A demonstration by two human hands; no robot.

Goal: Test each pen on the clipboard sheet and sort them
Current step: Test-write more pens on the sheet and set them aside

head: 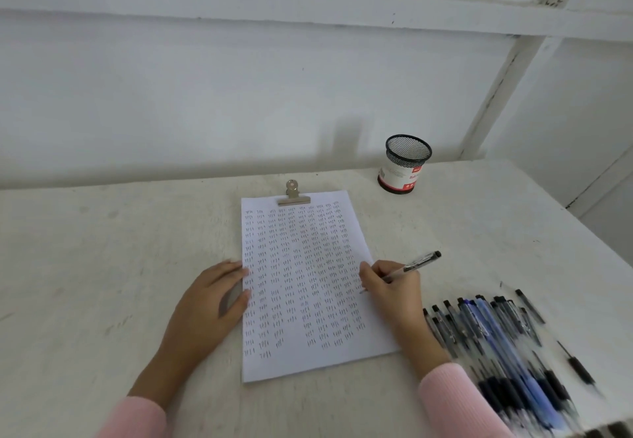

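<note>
A clipboard sheet (308, 362) lies in the middle of the table, held by a metal clip (293, 195) at its top and covered with rows of small pen marks. My right hand (394, 292) grips a clear pen (416, 264) with a black cap end, its tip touching the sheet's right edge. My left hand (209, 300) rests flat on the table with fingertips on the sheet's left edge. A pile of pens (493, 341), black and blue, lies to the right of my right wrist.
A black mesh pen cup (404, 163) with a red and white label stands at the back right of the white table (102, 266), and no pens show above its rim. One separate black pen (579, 367) lies right of the pile near the table's right edge.
</note>
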